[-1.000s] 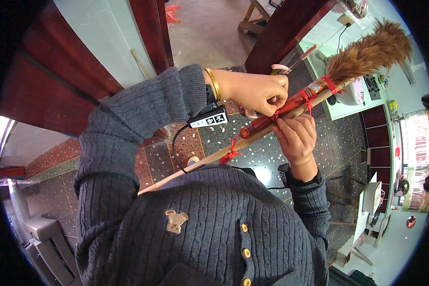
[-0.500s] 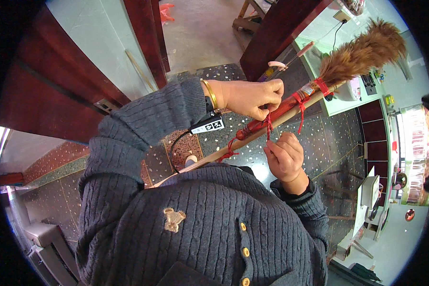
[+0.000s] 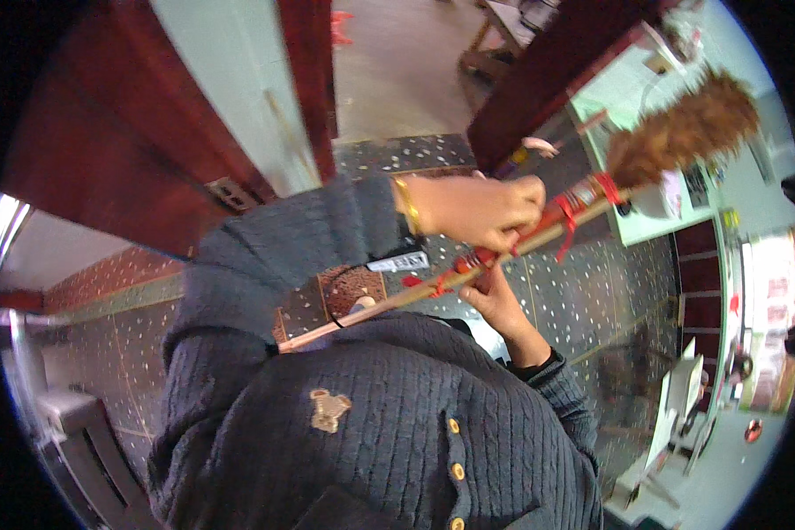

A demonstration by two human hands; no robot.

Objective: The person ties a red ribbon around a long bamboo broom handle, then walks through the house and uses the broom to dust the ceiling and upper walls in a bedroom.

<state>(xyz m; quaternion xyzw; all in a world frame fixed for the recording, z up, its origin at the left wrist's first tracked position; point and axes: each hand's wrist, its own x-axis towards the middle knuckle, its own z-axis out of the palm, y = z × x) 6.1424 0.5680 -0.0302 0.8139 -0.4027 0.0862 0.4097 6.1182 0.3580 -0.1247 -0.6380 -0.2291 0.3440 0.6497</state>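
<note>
Dark red door [image 3: 106, 132] far left, with a pale panel [image 3: 230, 79] beside it. Open bare floor [image 3: 397, 71] up past the door edge, with room to move there. Speckled tile floor [image 3: 592, 291] lower down, dark and shiny.

Long wooden stick [image 3: 371, 309] slanting up from lower left to upper right, across a grey knit sweater [image 3: 371, 442] with a small tan patch and 3 round buttons. Small white label [image 3: 397, 261] with dark print just under the left sleeve, just above the stick.

Left hand [image 3: 481, 212] closed tight around the stick from above, gold bangle [image 3: 406, 205] at the wrist. Right hand [image 3: 495, 296] just under the stick, pressed up at it; cannot tell how far closed, since fingers hide behind the stick. Red string [image 3: 564, 221] wound around the stick between and beside the 2 hands, loose ends hanging.

Brown feather tuft [image 3: 680, 132] at the far right end of the stick, well past both hands. Pale green cabinet [image 3: 636, 221] behind it. Bright coloured packages far right, too blurred to tell.
</note>
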